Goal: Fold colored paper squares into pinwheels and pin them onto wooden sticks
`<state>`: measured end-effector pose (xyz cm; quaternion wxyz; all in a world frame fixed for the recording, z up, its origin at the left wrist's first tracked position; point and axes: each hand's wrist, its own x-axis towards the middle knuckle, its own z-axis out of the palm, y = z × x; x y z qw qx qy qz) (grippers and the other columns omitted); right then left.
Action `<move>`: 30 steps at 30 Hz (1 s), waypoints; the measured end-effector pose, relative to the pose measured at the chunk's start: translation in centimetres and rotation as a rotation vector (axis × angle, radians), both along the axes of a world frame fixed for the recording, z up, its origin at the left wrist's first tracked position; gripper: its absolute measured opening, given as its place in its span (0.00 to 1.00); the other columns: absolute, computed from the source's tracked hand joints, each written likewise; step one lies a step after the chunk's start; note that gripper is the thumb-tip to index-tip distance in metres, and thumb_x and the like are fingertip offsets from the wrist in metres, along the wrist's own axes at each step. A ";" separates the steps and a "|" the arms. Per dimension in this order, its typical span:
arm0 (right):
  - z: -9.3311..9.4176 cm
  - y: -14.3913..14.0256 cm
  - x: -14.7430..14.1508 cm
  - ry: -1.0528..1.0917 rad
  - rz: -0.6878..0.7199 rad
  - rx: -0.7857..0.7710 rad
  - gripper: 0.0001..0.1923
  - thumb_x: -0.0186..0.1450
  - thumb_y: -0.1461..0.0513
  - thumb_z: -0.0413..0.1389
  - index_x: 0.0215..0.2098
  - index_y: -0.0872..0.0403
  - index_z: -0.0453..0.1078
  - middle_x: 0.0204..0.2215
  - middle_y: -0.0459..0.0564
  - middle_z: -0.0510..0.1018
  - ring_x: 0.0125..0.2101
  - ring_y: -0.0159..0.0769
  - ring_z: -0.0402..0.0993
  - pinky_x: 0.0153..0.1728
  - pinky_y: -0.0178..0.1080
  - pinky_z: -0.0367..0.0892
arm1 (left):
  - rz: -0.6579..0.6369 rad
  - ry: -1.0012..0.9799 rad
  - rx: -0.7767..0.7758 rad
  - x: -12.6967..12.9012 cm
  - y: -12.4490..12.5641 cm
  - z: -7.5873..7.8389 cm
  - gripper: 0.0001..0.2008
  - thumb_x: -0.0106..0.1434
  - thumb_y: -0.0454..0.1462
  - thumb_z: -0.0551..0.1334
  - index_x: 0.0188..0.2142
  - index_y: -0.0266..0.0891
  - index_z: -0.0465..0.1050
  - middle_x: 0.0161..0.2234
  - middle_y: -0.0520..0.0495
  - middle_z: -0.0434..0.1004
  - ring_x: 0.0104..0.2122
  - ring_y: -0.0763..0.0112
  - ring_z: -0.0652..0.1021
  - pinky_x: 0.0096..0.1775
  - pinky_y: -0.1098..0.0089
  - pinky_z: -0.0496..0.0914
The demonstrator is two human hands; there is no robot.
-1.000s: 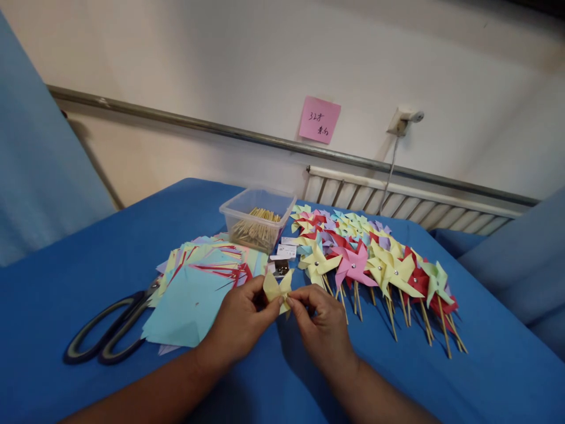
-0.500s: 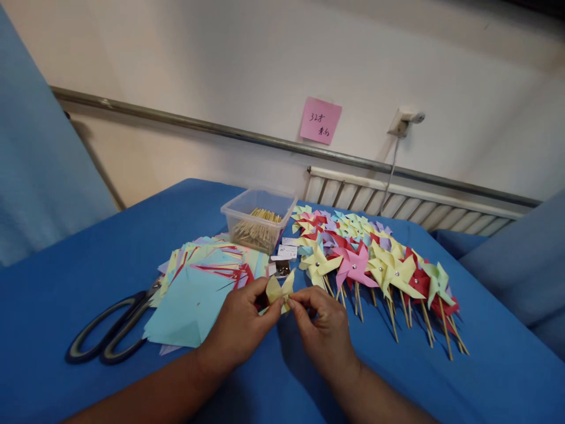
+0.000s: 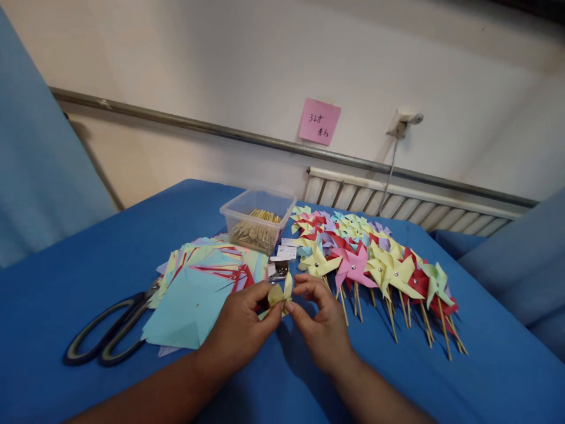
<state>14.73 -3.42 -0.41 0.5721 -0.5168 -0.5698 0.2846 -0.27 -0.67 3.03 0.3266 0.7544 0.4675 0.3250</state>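
A yellow paper pinwheel point(image 3: 288, 286), its blades folded inward, is pinched between both hands at the front middle of the table. My left hand point(image 3: 242, 315) grips its left side with thumb and fingers. From the right, my right hand point(image 3: 324, 321) presses thumb and fingertips on its centre; the fingers hide part of the paper. Just beyond the hands lies a small box of metal pins point(image 3: 279, 270). To the left of my left hand spreads a stack of coloured paper squares point(image 3: 188, 309), a light blue one on top.
Large scissors point(image 3: 110, 330) lie left, partly under the paper. A clear plastic tub point(image 3: 233, 227) of short wooden sticks point(image 3: 260, 227) stands behind. Rows of pinwheels on sticks point(image 3: 353, 267) cover the right side of the blue-clothed table point(image 3: 88, 282). A radiator point(image 3: 375, 200) lines the wall.
The fingers of my right hand have shifted slightly at the pinwheel's centre, and its upright blade has been drawn further inward. Both hands stay in nearly the same place.
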 end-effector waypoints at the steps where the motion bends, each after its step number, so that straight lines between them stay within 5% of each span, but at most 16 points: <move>1: -0.1 0.1 0.0 0.067 0.025 -0.036 0.10 0.56 0.64 0.61 0.38 0.52 0.71 0.46 0.52 0.75 0.47 0.42 0.70 0.47 0.45 0.63 | -0.005 -0.018 -0.013 0.0 0.0 0.0 0.06 0.57 0.37 0.58 0.25 0.39 0.69 0.22 0.55 0.70 0.23 0.74 0.70 0.27 0.75 0.64; 6: -0.6 0.7 0.2 0.423 0.244 -0.155 0.26 0.54 0.61 0.64 0.51 0.51 0.66 0.46 0.54 0.76 0.47 0.43 0.72 0.51 0.50 0.62 | -0.004 -0.111 -0.099 0.2 -0.1 0.3 0.06 0.56 0.37 0.59 0.26 0.38 0.71 0.22 0.54 0.72 0.25 0.72 0.72 0.29 0.73 0.67; 11: -0.3 1.0 0.4 0.561 0.470 -0.223 0.22 0.53 0.57 0.65 0.46 0.51 0.71 0.37 0.50 0.80 0.39 0.40 0.76 0.46 0.47 0.67 | -0.056 -0.180 -0.161 0.2 -0.2 0.7 0.05 0.55 0.37 0.60 0.30 0.38 0.73 0.26 0.52 0.75 0.28 0.69 0.75 0.32 0.72 0.70; 19: 0.2 0.9 0.0 0.574 0.406 -0.222 0.23 0.51 0.55 0.66 0.44 0.50 0.73 0.35 0.48 0.81 0.36 0.38 0.77 0.41 0.41 0.70 | -0.058 -0.203 -0.193 0.2 -0.2 0.7 0.08 0.55 0.36 0.61 0.34 0.39 0.75 0.32 0.49 0.80 0.32 0.66 0.78 0.36 0.69 0.72; 30: -0.8 0.5 -0.2 0.516 0.288 -0.214 0.15 0.52 0.55 0.66 0.34 0.52 0.70 0.24 0.42 0.75 0.23 0.29 0.68 0.24 0.32 0.62 | -0.014 -0.119 -0.124 0.0 -0.3 0.2 0.07 0.56 0.38 0.60 0.26 0.38 0.72 0.23 0.52 0.74 0.26 0.69 0.74 0.30 0.72 0.69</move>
